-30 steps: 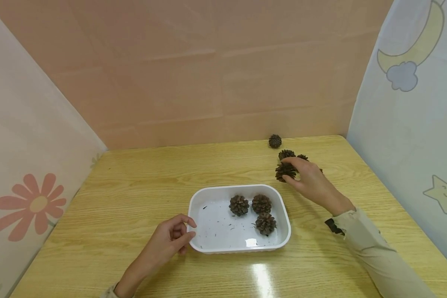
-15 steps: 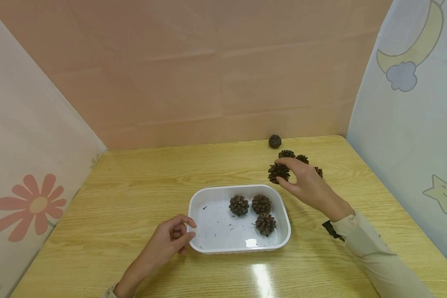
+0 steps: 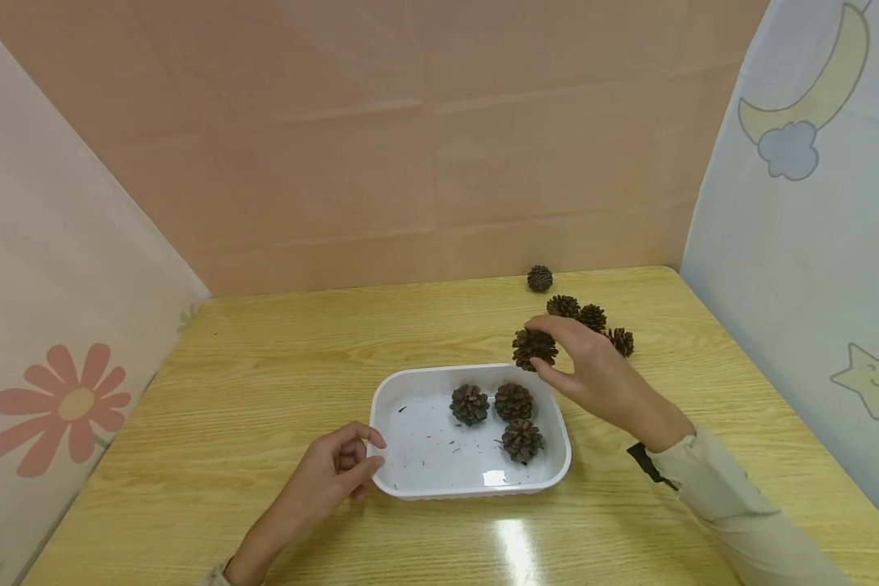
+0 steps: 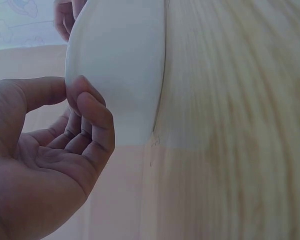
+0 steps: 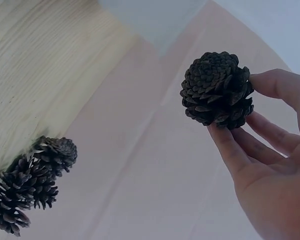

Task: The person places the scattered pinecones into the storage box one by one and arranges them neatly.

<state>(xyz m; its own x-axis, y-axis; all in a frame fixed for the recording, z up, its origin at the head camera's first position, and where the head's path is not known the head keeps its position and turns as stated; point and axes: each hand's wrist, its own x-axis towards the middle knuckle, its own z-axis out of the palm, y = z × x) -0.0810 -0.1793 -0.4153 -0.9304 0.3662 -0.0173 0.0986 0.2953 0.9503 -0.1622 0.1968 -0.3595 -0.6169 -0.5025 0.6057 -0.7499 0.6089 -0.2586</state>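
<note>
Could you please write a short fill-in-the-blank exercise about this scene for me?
1. The white tray has ____ pine cones resting inside it.
2. The grip touching that tray is the person's ____ one.
3. The other grip holds up a pine cone, while ____ more lie directly on the wooden table.
4. The large reddish picture on the left wall is a ____.

Missing words: three; left; four; flower.

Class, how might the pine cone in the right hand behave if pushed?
The pine cone may roll unevenly, being rounded but knobbly. Its overlapping scales look stiff, probably grippy. It might shed bits: dark flecks lie in the white tray.
</note>
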